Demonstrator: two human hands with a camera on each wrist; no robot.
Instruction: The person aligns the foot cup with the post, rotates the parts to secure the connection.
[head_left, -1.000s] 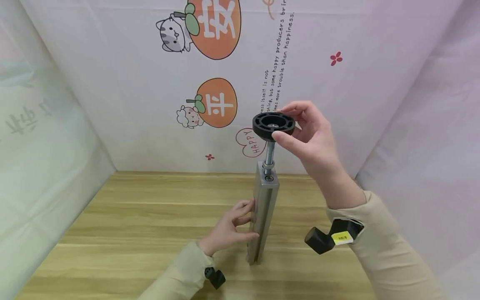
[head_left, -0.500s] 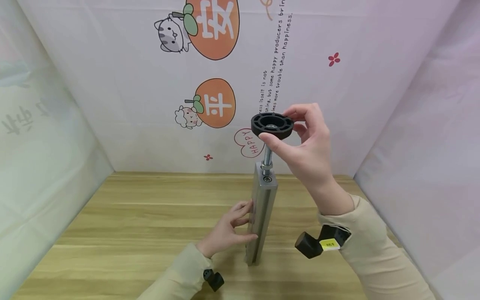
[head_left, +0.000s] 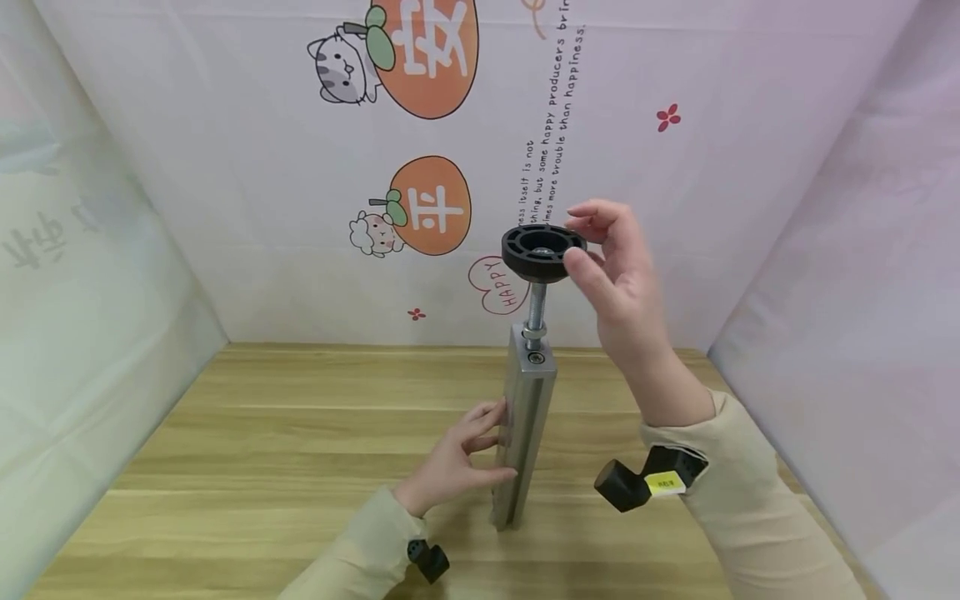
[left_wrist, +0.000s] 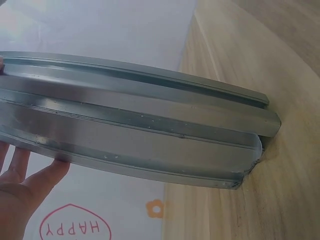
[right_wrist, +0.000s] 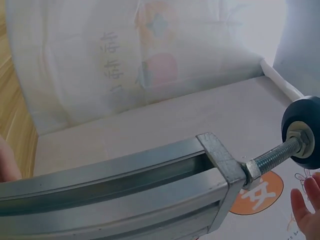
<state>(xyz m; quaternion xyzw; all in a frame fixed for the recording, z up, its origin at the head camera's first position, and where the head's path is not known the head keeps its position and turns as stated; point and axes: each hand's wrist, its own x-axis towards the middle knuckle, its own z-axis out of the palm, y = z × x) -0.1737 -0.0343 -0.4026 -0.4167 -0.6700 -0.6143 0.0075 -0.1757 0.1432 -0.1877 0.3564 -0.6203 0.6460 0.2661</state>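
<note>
An aluminium profile (head_left: 527, 433) stands upright on the wooden table, with an end plate on its top. Out of that plate rises a threaded rod (head_left: 537, 307) with a hex nut (head_left: 534, 332) low on it. The rod carries a round black levelling foot (head_left: 525, 265), hollow side up. My left hand (head_left: 452, 463) holds the profile around its middle, thumb on the near side and fingers behind. At the foot's right rim is my right hand (head_left: 628, 287), its fingers loosely bent and spread, the thumb overlapping the rim. In the right wrist view its fingers (right_wrist: 306, 202) show apart from the foot (right_wrist: 303, 131).
White printed cloth (head_left: 300, 208) hangs behind the table, with more cloth at the left (head_left: 82, 317) and right. The wooden table (head_left: 262, 450) runs up to the back cloth. A small black camera (head_left: 637, 483) sits on the right wrist, another (head_left: 428, 560) on the left.
My right thumb first moved left along the foot's front rim, then came back to its right side, and the fingers loosened. The left hand and profile have stayed in place.
</note>
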